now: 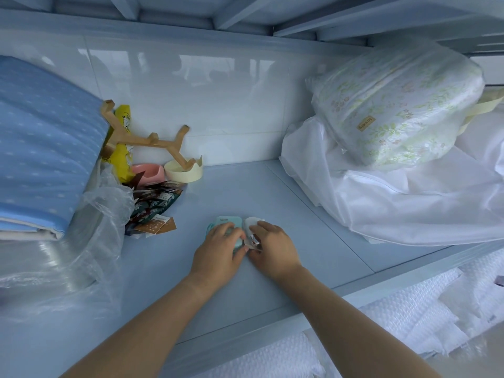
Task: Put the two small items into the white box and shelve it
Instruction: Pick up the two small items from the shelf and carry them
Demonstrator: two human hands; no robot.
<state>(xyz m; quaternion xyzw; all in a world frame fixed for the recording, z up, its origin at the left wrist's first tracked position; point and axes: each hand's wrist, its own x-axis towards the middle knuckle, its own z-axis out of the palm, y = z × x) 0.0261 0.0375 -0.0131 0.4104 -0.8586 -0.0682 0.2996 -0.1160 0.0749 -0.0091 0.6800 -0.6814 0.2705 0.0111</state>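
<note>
Curling over a teal case (226, 221) on the shelf (245, 186), left hand (222, 249) grips it; right hand (272, 249) pinches a white packet (254, 222).

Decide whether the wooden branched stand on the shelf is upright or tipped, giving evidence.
Tipped. The wooden stand lies slanted on its side, with one prong reaching into the cream bowl.

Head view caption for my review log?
Left hand grips a small mint-green plastic case and right hand holds a small white packet on the pale blue shelf.
</note>
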